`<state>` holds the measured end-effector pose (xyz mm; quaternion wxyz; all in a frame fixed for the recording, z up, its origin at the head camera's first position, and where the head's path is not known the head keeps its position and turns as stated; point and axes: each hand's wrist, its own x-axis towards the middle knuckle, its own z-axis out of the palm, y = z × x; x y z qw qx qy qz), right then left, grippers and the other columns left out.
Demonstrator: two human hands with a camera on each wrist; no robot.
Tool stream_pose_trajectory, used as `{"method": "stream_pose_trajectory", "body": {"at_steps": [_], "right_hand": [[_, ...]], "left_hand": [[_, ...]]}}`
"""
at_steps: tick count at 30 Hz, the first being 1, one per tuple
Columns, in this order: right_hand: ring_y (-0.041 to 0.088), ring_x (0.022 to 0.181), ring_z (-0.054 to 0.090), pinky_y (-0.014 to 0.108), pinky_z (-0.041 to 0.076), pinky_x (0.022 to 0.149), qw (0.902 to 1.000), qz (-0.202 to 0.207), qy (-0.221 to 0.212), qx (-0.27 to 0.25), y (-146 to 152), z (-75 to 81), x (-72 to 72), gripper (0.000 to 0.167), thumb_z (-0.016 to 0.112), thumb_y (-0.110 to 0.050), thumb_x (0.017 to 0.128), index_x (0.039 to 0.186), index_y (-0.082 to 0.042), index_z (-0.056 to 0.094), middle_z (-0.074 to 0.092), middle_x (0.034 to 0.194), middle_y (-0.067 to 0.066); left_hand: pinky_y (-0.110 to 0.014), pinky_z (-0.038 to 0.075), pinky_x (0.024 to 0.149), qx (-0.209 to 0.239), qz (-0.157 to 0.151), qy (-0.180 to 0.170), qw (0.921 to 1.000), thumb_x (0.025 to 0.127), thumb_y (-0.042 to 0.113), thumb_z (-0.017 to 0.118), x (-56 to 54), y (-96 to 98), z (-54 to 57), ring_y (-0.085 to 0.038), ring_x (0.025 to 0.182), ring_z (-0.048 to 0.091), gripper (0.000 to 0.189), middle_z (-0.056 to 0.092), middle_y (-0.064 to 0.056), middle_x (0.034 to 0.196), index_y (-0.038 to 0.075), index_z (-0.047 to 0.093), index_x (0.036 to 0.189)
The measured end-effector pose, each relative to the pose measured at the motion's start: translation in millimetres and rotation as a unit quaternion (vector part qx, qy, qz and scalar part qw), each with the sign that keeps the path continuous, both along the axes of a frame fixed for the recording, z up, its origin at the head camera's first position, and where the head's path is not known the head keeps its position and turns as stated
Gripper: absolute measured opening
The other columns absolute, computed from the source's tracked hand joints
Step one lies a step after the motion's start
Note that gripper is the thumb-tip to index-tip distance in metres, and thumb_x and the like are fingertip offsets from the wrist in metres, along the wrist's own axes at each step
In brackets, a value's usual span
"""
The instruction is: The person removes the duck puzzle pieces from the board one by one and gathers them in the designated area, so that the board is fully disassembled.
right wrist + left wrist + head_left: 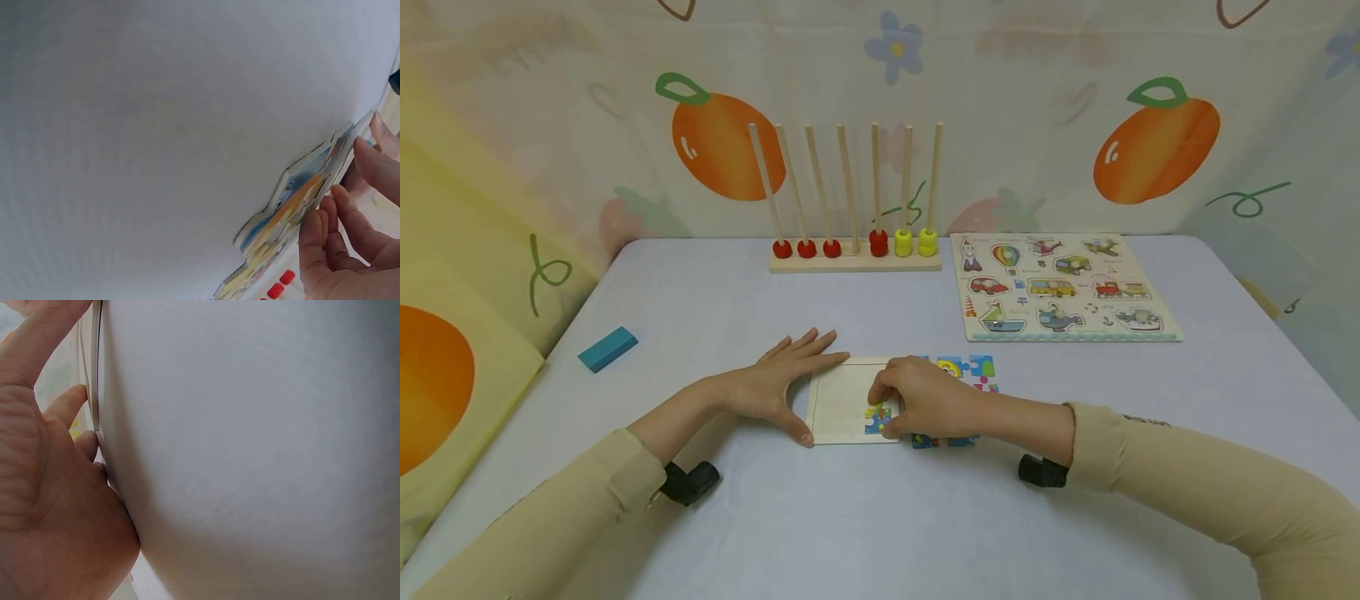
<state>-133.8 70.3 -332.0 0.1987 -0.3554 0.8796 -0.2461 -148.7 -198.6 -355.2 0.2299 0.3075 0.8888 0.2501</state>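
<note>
A shallow square wooden puzzle tray (842, 404) lies flat in the middle of the table. At its left edge my left hand (778, 382) rests with fingers spread, thumb at the near corner and fingertips by the far one. The left wrist view shows that palm (56, 506) beside the tray's side. Over the tray's right part, my right hand (932, 398) pinches a small blue and yellow jigsaw piece (874, 421) between thumb and curled fingers, low at the tray's near right corner. More jigsaw pieces (982, 366) lie to the right, partly hidden under that hand and wrist.
Behind the tray stands a wooden peg counter (842, 263) with red and yellow beads on upright rods. A vehicle picture board (1067, 287) lies at the back right. A blue block (608, 349) sits on the left. Patterned cloth (1000, 108) hangs behind the table.
</note>
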Motion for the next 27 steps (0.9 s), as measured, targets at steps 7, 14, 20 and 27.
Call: {"method": "stream_pose_trajectory", "body": {"at_steps": [7, 14, 20, 27], "right_hand": [[0.01, 0.091, 0.054, 0.023, 0.048, 0.081, 1.0, 0.003, 0.002, 0.001, -1.0, 0.9, 0.9, 0.032, 0.082, -0.018, 0.08, 0.109, -0.009, 0.071, 0.068, 0.105, 0.0], [0.01, 0.091, 0.055, 0.023, 0.049, 0.081, 1.0, 0.005, 0.002, 0.003, -1.7, 0.4, 0.6, 0.033, 0.082, -0.017, 0.081, 0.111, -0.008, 0.071, 0.069, 0.106, 0.001], [0.01, 0.091, 0.055, 0.023, 0.049, 0.081, 0.9999, 0.008, -0.006, 0.003, -3.2, 0.5, 0.5, 0.028, 0.081, -0.016, 0.081, 0.107, -0.009, 0.072, 0.069, 0.101, -0.001], [0.011, 0.09, 0.056, 0.022, 0.05, 0.08, 0.9996, 0.01, -0.025, -0.001, -4.8, 2.7, 0.1, 0.024, 0.08, -0.014, 0.082, 0.103, -0.009, 0.071, 0.069, 0.095, -0.002]], "left_hand": [[-0.062, -0.005, 0.124, 0.0, 0.002, 0.002, 1.0, 0.066, 0.05, 0.087, 1.1, -0.2, 1.1, -0.036, 0.157, -0.006, 0.112, 0.004, -0.009, 0.17, 0.021, 0.029, 0.157], [-0.062, -0.006, 0.124, -0.001, 0.003, 0.001, 1.0, 0.065, 0.05, 0.087, 1.0, -0.5, 0.3, -0.036, 0.157, -0.006, 0.112, 0.004, -0.009, 0.17, 0.021, 0.029, 0.157], [-0.062, -0.005, 0.124, -0.005, 0.001, 0.005, 1.0, 0.066, 0.051, 0.086, -0.2, -1.3, -1.9, -0.035, 0.157, -0.006, 0.111, 0.004, -0.007, 0.17, 0.023, 0.029, 0.157], [-0.061, -0.006, 0.124, -0.004, -0.001, 0.002, 1.0, 0.066, 0.052, 0.086, -0.2, -0.7, -1.2, -0.035, 0.157, -0.006, 0.111, 0.003, -0.007, 0.17, 0.023, 0.028, 0.157]]}}
